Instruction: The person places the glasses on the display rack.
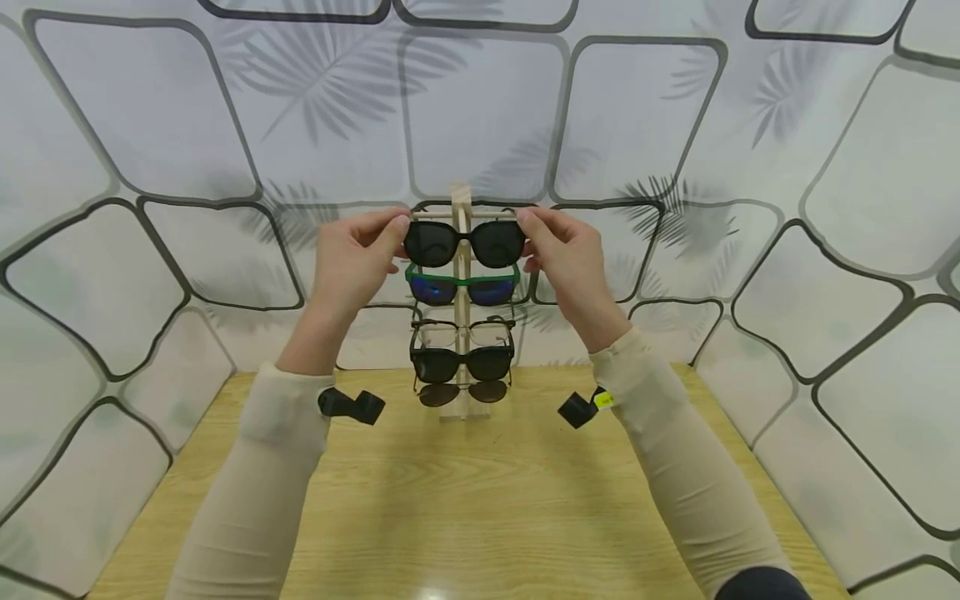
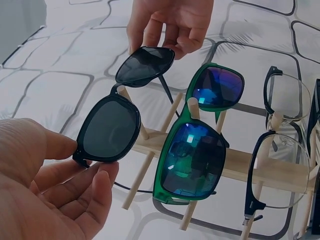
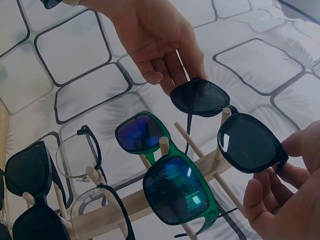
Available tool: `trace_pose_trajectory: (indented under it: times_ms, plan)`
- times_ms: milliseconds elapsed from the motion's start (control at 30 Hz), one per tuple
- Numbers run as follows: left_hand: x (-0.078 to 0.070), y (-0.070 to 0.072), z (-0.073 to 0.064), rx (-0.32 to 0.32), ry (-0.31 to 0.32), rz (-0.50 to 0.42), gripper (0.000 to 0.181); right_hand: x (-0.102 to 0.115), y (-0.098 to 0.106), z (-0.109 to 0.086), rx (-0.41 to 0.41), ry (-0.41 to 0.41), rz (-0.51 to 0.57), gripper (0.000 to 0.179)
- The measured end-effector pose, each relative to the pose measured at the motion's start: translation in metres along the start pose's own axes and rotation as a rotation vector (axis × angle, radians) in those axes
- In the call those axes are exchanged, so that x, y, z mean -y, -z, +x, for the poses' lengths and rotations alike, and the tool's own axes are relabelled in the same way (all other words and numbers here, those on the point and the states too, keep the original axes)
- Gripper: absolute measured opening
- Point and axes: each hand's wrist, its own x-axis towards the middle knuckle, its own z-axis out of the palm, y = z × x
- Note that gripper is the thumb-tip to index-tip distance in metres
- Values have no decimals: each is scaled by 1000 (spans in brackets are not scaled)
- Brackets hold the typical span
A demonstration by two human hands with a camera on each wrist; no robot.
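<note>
Black sunglasses with dark lenses are at the top of a wooden glasses rack. My left hand pinches their left outer corner between thumb and fingers, as the left wrist view shows on the frame's end by the dark lens. At the other outer corner, my right hand pinches the frame the same way. The bridge lies close to a wooden peg; whether it rests on it I cannot tell. Just below hang green-framed sunglasses with blue mirrored lenses, touched by neither hand.
Lower on the rack are clear-lens glasses, thick black sunglasses and thin-framed brown-lens sunglasses. The rack stands on a wood-grain table. Patterned cloth walls close in the back and both sides.
</note>
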Motion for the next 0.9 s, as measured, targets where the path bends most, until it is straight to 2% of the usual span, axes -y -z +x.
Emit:
trace_pose_trajectory:
  times_ms: [300, 567, 900]
  plan:
    - [3, 0, 4, 5, 22, -11, 33, -3, -2, 2, 2, -9, 7, 40]
    - [6, 0, 7, 25, 23, -3, 35, -5, -2, 4, 3, -7, 22, 44]
    - [7, 1, 6, 19, 25, 0, 35, -7, -3, 3, 2, 8, 15, 43]
